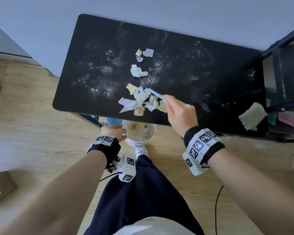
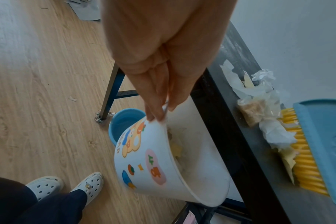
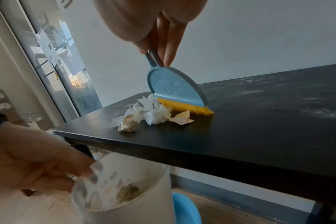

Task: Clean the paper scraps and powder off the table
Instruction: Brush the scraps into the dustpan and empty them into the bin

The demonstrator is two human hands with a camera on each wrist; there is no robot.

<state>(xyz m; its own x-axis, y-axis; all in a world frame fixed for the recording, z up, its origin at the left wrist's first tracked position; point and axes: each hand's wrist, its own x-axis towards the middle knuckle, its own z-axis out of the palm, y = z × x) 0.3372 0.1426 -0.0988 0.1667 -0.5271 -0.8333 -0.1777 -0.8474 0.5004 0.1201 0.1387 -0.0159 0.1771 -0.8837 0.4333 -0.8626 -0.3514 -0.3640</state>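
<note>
A: Fingers (image 3: pixel 170 50) of my right hand (image 1: pixel 180 114) pinched round the handle of the blue hand brush (image 3: pixel 175 89), yellow bristles down on the black table (image 1: pixel 202 92). Left hand (image 1: pixel 115 132) pinches the rim of the white bin (image 2: pixel 153 159), thumb inside, fingers outside, mouth tilted toward the near edge and held just below it.

B: Where's the mess?

A: Main pile of paper scraps (image 1: pixel 139 102) sits just ahead of the bristles, near the near edge, above the bin. A crumpled white scrap (image 1: pixel 137 70) and a few small scraps (image 1: pixel 144 54) lie further back, mid-table. Powder (image 1: pixel 105 68) is smeared across most of the top, thickest left of centre.

B: Step?

A: Sweeping the pile off, I'd judge. Next stroke wants a short pull toward the near edge, bin mouth kept under the drop.

B: Room?

A: Open table either side of the pile. A cloth (image 1: pixel 252 116) lies at the near right corner, well apart. A blue bucket (image 2: pixel 125 122) stands on the floor behind the bin.
</note>
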